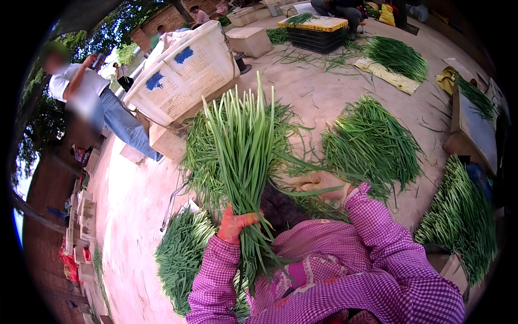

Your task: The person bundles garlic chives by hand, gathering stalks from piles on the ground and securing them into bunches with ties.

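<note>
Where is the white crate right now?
In the head view, the white crate sits upper left, tilted on the ground behind the chive bunch held upright in the left hand.

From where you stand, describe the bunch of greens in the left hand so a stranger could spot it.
Start at the big white plastic crate tipped on its side at upper left. Just below it, the left hand, in an orange glove, grips a bunch of long green stalks. Unlike the piles lying flat on the ground, it stands upright, fanning out.
</note>
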Motion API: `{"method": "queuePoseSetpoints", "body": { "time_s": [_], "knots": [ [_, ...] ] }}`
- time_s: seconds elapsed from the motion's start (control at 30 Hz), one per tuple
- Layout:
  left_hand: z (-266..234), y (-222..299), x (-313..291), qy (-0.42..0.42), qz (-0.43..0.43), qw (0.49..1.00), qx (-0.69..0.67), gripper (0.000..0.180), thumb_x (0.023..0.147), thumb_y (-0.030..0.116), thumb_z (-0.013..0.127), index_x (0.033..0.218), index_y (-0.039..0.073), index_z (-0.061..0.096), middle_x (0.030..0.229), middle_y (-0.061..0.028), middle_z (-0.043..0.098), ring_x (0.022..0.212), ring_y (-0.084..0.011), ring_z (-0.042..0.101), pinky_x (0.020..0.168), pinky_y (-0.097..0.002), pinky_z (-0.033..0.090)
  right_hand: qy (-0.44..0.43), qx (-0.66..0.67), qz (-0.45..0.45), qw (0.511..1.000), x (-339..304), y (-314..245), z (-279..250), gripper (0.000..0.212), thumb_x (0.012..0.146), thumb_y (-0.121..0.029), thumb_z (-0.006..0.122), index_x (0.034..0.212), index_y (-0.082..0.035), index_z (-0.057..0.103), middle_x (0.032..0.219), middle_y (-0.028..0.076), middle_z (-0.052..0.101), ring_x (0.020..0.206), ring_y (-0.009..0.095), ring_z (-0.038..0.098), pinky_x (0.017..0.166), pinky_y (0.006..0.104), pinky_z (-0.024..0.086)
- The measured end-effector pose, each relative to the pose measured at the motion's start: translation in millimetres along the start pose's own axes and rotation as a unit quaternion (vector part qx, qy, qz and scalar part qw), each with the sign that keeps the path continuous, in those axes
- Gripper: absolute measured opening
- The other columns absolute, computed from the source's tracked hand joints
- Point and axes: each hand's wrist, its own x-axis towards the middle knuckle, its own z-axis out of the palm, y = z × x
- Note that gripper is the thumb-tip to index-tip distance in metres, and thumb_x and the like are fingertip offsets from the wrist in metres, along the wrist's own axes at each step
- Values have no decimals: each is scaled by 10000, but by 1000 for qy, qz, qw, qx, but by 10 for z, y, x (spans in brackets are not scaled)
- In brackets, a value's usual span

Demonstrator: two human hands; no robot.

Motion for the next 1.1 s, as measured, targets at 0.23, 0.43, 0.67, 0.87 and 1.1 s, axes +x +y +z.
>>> {"method": "queuePoseSetpoints", "body": {
  "time_s": [0.23, 0.43, 0.67, 0.87, 1.1],
  "knots": [
    [-492, -34, -236, 40, 102, 980, 168, 646, 663, -116, 725, 1241, 54, 491, 987, -34, 645, 854, -158, 620, 772, -287, 510, 398, 167, -11, 902, -331, 97, -587, 243, 956, -225, 553, 1075, -43, 661, 823, -3, 684, 627, 34, 557, 611, 173, 454],
    [-304, -291, -322, 66, 131, 980, 135, 563, 635, -116, 697, 1155, 44, 557, 908, -10, 636, 751, -127, 599, 662, -255, 495, 380, 52, -115, 916, -247, -111, -252, 526, 871, -305, 675, 1286, -28, 510, 1097, 49, 606, 900, 110, 543, 806, 235, 455],
    [-59, -730, -315, 39, 128, 985, 111, 616, 648, -124, 705, 1215, 36, 523, 1001, -63, 644, 824, -173, 631, 710, -296, 529, 107, 284, -121, 945, 262, -138, 782, 793, 818, -420, 703, 1403, -25, 342, 1333, 125, 491, 1234, 240, 463, 1050, 379, 345],
    [10, -825, -384, -36, 39, 999, 5, 631, 648, -106, 732, 1230, 40, 538, 1077, -39, 639, 963, -158, 605, 844, -285, 497, 62, 537, -32, 841, 279, -249, 980, 523, 849, -291, 693, 1262, -34, 501, 1166, 85, 611, 1058, 213, 601, 891, 369, 505],
    [97, -908, -393, -38, 19, 997, -63, 600, 676, -28, 756, 1229, 34, 531, 1080, -88, 638, 953, -194, 621, 802, -309, 512, 28, 666, -44, 744, 202, -194, 1042, 418, 943, -282, 531, 1272, -24, 508, 1217, 145, 592, 1101, 295, 581, 978, 447, 440]
  ]
}}
